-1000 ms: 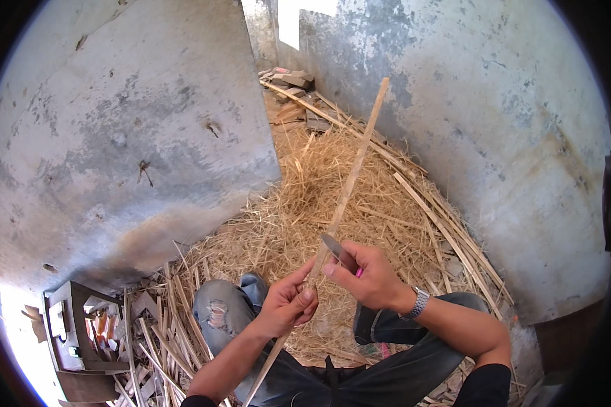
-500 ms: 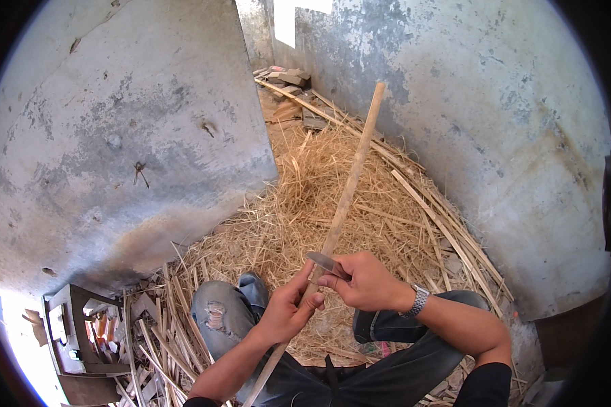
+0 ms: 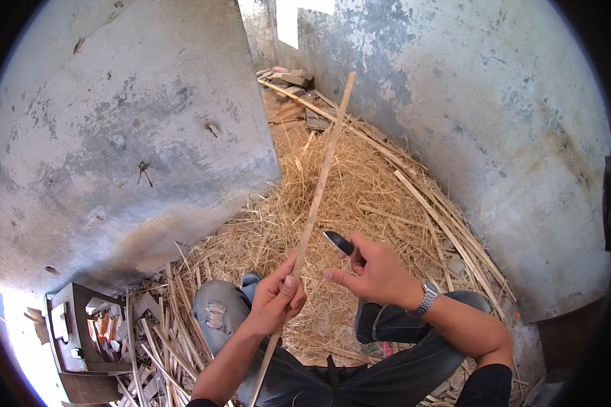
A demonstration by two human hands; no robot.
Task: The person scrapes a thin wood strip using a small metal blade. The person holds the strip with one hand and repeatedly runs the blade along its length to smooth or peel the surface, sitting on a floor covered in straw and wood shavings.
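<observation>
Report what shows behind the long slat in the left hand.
Behind the slat appear weathered wall, long strips, thin shavings and, lower down, jeans. Whatever the slat and left hand cover cannot be seen.

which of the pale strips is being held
The long, thin, tan wood-like strip in the left hand; the other strips lie clear of both hands.

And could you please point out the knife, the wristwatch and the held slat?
Knife (image 3: 337, 241), head view: on its blade.
Wristwatch (image 3: 428, 297), head view: on its metal band.
Held slat (image 3: 324, 173), head view: on its upper part.
</observation>
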